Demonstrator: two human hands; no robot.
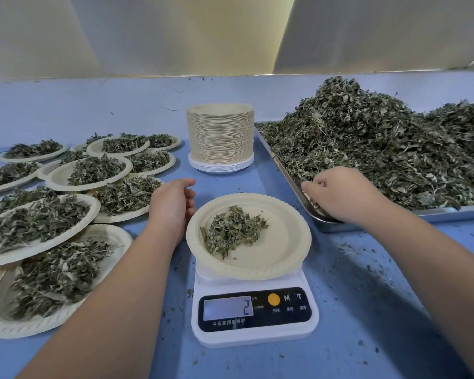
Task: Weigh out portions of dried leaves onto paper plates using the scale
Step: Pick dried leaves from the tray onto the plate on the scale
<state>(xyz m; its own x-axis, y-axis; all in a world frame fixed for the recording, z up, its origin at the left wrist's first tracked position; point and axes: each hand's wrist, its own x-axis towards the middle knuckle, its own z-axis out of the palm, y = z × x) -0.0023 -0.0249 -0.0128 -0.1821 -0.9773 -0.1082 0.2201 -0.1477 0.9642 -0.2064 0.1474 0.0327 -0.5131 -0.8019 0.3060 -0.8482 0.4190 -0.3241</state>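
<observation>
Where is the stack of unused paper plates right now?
In the head view, the stack of unused plates stands centre-back on the blue table, just left of the metal tray and behind the scale.

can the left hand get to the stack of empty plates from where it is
Probably yes. The left hand hovers beside the plate on the scale, and only bare blue table lies between it and the stack just beyond. Nothing stands in that path.
</observation>
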